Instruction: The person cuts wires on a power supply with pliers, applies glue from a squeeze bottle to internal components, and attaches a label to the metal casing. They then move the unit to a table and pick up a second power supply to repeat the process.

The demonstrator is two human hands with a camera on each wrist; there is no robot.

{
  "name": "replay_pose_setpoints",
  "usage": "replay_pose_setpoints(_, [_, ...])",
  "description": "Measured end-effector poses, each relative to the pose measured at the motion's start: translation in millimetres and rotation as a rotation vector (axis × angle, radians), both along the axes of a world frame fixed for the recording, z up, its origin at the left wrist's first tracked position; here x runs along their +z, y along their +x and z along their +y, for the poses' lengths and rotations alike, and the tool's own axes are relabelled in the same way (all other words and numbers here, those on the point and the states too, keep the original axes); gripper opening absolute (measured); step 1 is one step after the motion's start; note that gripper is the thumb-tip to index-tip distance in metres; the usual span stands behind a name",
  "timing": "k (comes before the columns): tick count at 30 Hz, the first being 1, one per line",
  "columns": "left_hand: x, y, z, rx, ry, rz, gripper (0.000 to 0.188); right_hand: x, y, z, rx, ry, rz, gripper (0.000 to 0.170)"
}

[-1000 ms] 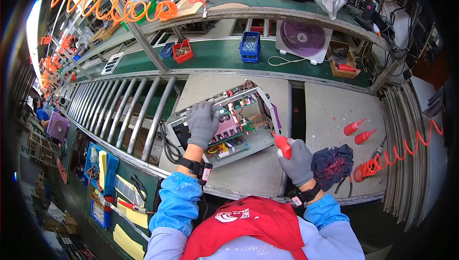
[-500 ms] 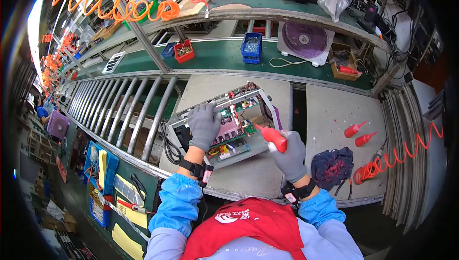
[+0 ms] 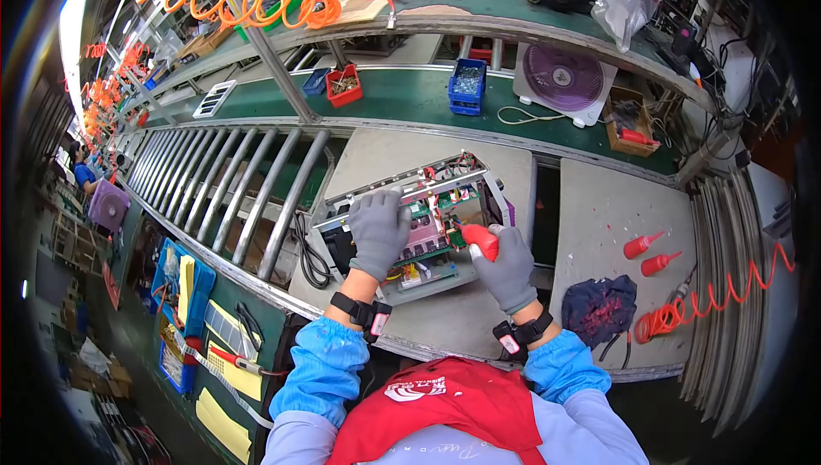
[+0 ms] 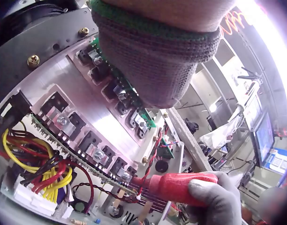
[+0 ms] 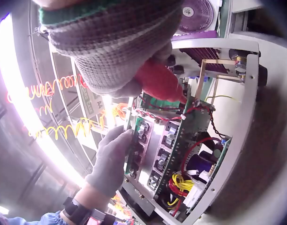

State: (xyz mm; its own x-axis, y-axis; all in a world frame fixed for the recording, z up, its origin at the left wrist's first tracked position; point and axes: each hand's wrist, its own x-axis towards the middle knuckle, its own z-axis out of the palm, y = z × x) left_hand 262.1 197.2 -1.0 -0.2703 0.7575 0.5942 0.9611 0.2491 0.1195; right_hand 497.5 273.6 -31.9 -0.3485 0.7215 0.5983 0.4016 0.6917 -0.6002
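Observation:
An opened metal chassis (image 3: pixel 445 281) with circuit boards and wires lies tilted on the grey work surface. My gloved left hand (image 3: pixel 379 230) rests on its upper frame bar at the left part. In my gloved right hand (image 3: pixel 506 273) is a red squeeze bottle (image 3: pixel 481 243), gripped with its tip down among the boards. The left wrist view shows the bottle (image 4: pixel 181 187) beside a twisted red and black wire, at the end of a row of board components. In the right wrist view the bottle (image 5: pixel 160 82) points at a green board's edge.
Two more red bottles (image 3: pixel 643 244) and a dark stained cloth (image 3: pixel 599 311) lie to the right, near a coiled red hose (image 3: pixel 676 315). Metal rollers (image 3: pixel 256 191) run off to the left. Behind are a blue bin (image 3: pixel 467 87), a red bin (image 3: pixel 344 87) and a purple fan (image 3: pixel 560 80).
My right hand has moved left with the red bottle, from the chassis's right side to over its boards. The left hand stays on the frame. The head view has shifted slightly.

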Motion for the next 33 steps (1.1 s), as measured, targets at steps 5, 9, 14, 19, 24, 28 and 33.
replay_pose_setpoints(5, [0, 1, -1, -0.012, 0.016, 0.005, 0.039, 0, 0, -1, 0.003, 0.018, -0.002, 0.039])
replay_pose_setpoints(9, [2, 3, -1, -0.008, 0.009, 0.006, 0.038, 0, 1, -1, 0.001, 0.025, -0.014, 0.04])
replay_pose_setpoints(14, [3, 4, -2, -0.005, 0.013, 0.011, 0.038, 0, 1, -1, -0.007, 0.039, -0.019, 0.04])
replay_pose_setpoints(19, [4, 6, -3, 0.001, 0.007, 0.024, 0.038, -2, 1, 1, -0.011, 0.028, -0.01, 0.039])
replay_pose_setpoints(24, [4, 8, -4, -0.001, 0.012, 0.027, 0.039, -6, -1, 6, -0.013, -0.049, 0.028, 0.039])
replay_pose_setpoints(28, [4, 8, -4, 0.004, 0.006, 0.038, 0.039, -13, -1, 13, -0.035, -0.133, 0.014, 0.04])
replay_pose_setpoints(33, [4, 8, -4, -0.001, 0.002, 0.035, 0.039, -13, 2, 19, -0.052, -0.236, 0.017, 0.043])
